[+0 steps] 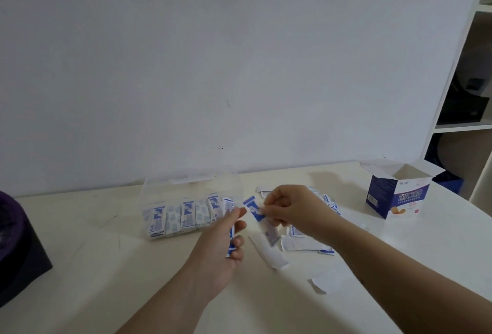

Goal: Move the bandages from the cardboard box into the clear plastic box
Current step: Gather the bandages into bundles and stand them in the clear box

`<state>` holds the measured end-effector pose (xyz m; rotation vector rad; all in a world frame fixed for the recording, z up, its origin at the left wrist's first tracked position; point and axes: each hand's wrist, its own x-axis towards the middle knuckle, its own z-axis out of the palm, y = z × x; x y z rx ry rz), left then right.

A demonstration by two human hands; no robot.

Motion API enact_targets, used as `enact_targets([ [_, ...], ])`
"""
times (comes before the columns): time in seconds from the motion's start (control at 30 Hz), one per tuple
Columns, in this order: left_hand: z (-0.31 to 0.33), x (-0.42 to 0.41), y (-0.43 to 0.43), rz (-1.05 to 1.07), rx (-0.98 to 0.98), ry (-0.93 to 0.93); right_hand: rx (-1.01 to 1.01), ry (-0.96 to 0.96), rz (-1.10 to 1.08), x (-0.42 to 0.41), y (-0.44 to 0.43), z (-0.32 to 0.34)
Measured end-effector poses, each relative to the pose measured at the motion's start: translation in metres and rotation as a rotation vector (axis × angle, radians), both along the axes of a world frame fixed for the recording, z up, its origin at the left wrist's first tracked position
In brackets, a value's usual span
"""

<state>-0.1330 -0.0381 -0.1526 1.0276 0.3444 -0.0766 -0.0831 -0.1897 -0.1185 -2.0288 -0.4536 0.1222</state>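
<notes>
I pinched one blue-and-white wrapped bandage (255,209) between the thumb and curled fingers of my right hand (290,208), lifted just above the table (106,267). My left hand (215,248) curled round another bandage (231,239), standing on end in my fingers, just right of the clear plastic box (149,227). That box held a row of bandages (186,216) packed on edge from its left wall to its right, with its clear lid (191,178) tipped open on the far side. More loose bandages (306,243) lay heaped on the table under and near my right wrist. The cardboard box (394,196) stood at the far right, flaps open; I could not tell what lay inside. A dark object (18,248) sat at the left edge, and a white shelf unit (452,128) stood far right.
</notes>
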Motion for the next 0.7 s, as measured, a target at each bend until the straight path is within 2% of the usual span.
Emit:
enact_targets([
  [0.07,0.003,-0.005,-0.003,-0.065,0.045,-0.042,0.17,0.101,0.002,-0.005,0.01,-0.001],
  [0.17,0.007,-0.009,-0.007,-0.08,0.062,-0.067,0.234,0.189,0.073,-0.011,0.023,-0.001],
  [0.27,0.007,-0.003,-0.002,-0.011,0.061,-0.057,0.232,0.118,0.01,-0.006,0.021,-0.001],
  [0.3,0.007,0.0,0.001,0.018,0.055,-0.054,0.137,0.031,-0.048,-0.001,0.018,-0.001],
  [0.37,0.006,0.005,0.009,0.069,-0.03,-0.049,-0.235,-0.142,-0.102,0.005,0.011,-0.006],
  [0.47,0.006,0.012,0.018,0.114,-0.241,-0.047,-0.706,-0.122,0.004,0.007,0.014,-0.02],
  [0.57,0.005,0.014,0.022,0.103,-0.265,-0.045,-0.89,-0.049,0.071,0.009,0.026,-0.023],
  [0.7,0.005,0.012,0.026,0.066,-0.237,-0.037,-0.952,0.029,0.132,0.02,0.033,-0.016],
])
